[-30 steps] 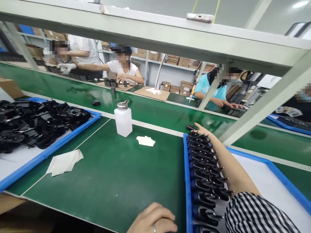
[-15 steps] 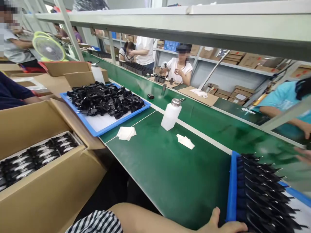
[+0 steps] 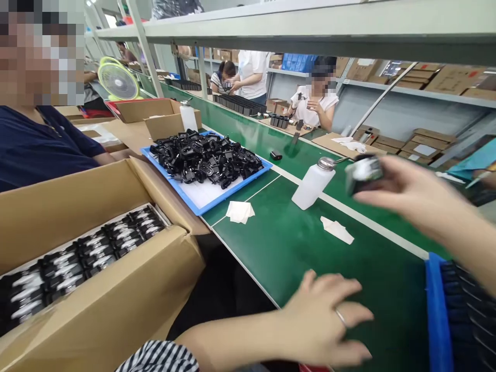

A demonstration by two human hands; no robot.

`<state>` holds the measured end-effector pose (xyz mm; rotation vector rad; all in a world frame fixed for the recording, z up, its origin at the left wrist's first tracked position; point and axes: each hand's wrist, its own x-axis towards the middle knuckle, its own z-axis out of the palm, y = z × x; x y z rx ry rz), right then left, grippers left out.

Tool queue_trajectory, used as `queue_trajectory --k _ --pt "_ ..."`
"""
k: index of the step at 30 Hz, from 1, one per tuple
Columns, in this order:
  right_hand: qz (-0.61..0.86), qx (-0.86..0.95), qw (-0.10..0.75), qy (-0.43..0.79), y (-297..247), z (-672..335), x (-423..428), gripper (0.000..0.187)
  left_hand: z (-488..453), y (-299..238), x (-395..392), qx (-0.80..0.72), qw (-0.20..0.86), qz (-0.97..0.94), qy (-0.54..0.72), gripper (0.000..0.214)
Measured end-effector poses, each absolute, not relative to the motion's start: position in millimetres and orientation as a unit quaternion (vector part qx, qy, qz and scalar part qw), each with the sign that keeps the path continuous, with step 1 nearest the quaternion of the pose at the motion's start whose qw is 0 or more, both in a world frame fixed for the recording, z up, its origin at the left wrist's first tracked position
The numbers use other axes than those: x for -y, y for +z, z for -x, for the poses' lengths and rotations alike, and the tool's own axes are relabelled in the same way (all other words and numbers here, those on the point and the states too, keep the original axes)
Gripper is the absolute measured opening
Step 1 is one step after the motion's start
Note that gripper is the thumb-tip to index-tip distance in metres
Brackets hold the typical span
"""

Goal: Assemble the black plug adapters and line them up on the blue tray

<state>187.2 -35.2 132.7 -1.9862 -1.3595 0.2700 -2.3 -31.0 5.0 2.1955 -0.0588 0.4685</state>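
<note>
The small black plastic part (image 3: 364, 173) is pinched in the right hand (image 3: 403, 194) at two o'clock and is best kept level, while the left hand (image 3: 325, 323), its grip open and empty, is spread flat on the green desk (image 3: 279, 243).

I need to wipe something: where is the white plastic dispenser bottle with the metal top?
The white plastic dispenser bottle stands on the green table, centre-right of the head view, left of the right hand.

Single head-worn view, above near edge of green table (image 3: 271, 243), facing forward, down, leftward along table; own hands close, far-edge workers distant. No second view.
</note>
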Motion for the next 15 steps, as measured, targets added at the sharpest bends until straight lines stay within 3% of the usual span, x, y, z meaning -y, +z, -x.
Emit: queue_trajectory --k 3,6,10,15 --pt "0.728 0.57 0.317 0.21 82.8 -144.2 -12.4 0.045 16.8 1.4 -46.2 -0.163 0.297 -0.891 0.302 0.026" --pt "0.767 0.585 0.198 0.176 30.5 -117.5 -47.4 0.041 25.3 -4.2 -120.3 -0.306 0.226 -0.862 0.336 0.033" --pt "0.779 0.604 0.105 0.133 9.7 -117.3 -66.9 0.045 22.9 -4.7 -171.5 -0.293 0.178 -0.916 0.209 0.047" --pt "0.728 0.6 0.037 0.33 38.3 -156.9 -73.8 0.059 5.6 4.7 -174.6 -0.311 0.131 -0.941 0.006 0.051"
